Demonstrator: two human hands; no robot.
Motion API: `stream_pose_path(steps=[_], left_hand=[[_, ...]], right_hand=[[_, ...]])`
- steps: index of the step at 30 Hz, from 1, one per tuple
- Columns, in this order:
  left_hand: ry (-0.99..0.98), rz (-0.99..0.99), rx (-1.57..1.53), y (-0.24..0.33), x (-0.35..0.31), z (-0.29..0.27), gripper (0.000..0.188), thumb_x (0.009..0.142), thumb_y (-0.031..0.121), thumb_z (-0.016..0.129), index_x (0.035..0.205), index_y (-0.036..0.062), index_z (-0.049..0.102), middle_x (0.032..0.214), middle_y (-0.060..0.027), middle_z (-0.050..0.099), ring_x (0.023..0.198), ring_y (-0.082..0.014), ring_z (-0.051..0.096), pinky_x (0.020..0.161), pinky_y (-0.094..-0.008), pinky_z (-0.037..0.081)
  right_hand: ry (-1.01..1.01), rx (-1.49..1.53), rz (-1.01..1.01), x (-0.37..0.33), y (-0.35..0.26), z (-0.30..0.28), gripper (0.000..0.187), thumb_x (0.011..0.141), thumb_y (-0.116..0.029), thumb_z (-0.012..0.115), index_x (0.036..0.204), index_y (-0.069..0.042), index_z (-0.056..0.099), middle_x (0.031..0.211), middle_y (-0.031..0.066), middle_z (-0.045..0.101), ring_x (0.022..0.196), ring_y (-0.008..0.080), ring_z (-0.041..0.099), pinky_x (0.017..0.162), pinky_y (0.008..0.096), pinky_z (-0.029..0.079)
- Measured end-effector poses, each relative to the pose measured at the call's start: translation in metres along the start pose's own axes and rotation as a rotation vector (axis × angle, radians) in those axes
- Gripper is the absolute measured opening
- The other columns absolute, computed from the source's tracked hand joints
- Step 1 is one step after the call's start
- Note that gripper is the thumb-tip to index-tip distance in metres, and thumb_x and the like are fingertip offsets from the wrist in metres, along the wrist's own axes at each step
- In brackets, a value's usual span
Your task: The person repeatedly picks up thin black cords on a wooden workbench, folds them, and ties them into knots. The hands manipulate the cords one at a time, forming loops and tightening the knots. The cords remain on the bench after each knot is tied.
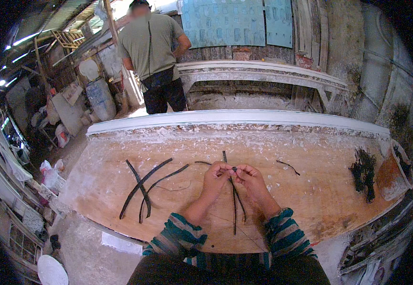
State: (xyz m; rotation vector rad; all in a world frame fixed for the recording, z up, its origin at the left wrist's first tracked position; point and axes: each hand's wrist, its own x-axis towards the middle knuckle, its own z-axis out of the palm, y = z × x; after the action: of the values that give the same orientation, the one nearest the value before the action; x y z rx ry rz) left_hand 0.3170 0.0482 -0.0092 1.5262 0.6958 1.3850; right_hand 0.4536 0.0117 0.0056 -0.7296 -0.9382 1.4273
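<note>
My left hand [215, 177] and my right hand [251, 178] meet over the middle of the board, fingertips pinched around a small dark bunch of a black strip [235, 204]. Two tails of it hang toward me below the hands, and one end sticks out beyond them. Whether the bunch is a knot or a fold is too small to tell. Left of my hands, several loose black strips [149, 178] lie on the wood, some crossing. A short dark piece [288, 166] rests to the right, apart from my hands.
The wooden work table [306, 204] has white flakes and a white raised far edge [235, 117]. At its right end are a heap of black strands [363, 175] and a tilted orange-brown bucket [391, 178]. A person [151, 52] stands beyond, near a long white bench [263, 67].
</note>
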Motion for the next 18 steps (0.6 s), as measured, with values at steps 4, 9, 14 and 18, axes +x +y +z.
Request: stream_pose_path(steps=[4, 9, 14, 18], left_hand=[[-0.017, -0.009, 0.007, 0.000, 0.001, -0.002, 0.010, 0.078, 0.003, 0.059, 0.087, 0.0001, 0.057, 0.083, -0.0026, 0.055, 0.072, -0.0085, 0.054, 0.066, -0.0209, 0.042], [-0.078, -0.175, -0.068, 0.002, 0.002, -0.004, 0.014, 0.077, 0.007, 0.061, 0.089, 0.0016, 0.057, 0.080, -0.0012, 0.058, 0.073, -0.0094, 0.054, 0.066, -0.0217, 0.043], [-0.136, -0.319, -0.232, 0.000, 0.003, -0.010, 0.014, 0.077, 0.008, 0.061, 0.090, 0.0037, 0.057, 0.083, -0.0016, 0.059, 0.077, -0.0110, 0.055, 0.069, -0.0239, 0.044], [-0.208, -0.375, -0.244, 0.003, 0.003, -0.010, 0.017, 0.078, 0.008, 0.058, 0.094, 0.0026, 0.057, 0.089, -0.0029, 0.060, 0.081, -0.0120, 0.056, 0.072, -0.0244, 0.045]], right_hand=[[0.012, -0.059, -0.008, 0.000, -0.001, -0.001, 0.012, 0.083, -0.012, 0.055, 0.091, -0.003, 0.056, 0.082, 0.0024, 0.058, 0.067, 0.0090, 0.051, 0.063, 0.0218, 0.044], [-0.020, -0.175, -0.054, 0.005, 0.008, -0.013, 0.014, 0.082, -0.012, 0.056, 0.094, -0.005, 0.055, 0.081, 0.0016, 0.058, 0.068, 0.0084, 0.051, 0.064, 0.0223, 0.043], [-0.001, -0.192, -0.127, 0.003, 0.004, -0.001, 0.014, 0.082, -0.012, 0.055, 0.095, -0.005, 0.055, 0.078, -0.0004, 0.056, 0.069, 0.0077, 0.050, 0.064, 0.0225, 0.042], [-0.078, -0.223, -0.139, 0.003, 0.001, -0.003, 0.013, 0.082, -0.011, 0.055, 0.095, -0.005, 0.055, 0.079, -0.0007, 0.057, 0.070, 0.0071, 0.050, 0.063, 0.0215, 0.042]])
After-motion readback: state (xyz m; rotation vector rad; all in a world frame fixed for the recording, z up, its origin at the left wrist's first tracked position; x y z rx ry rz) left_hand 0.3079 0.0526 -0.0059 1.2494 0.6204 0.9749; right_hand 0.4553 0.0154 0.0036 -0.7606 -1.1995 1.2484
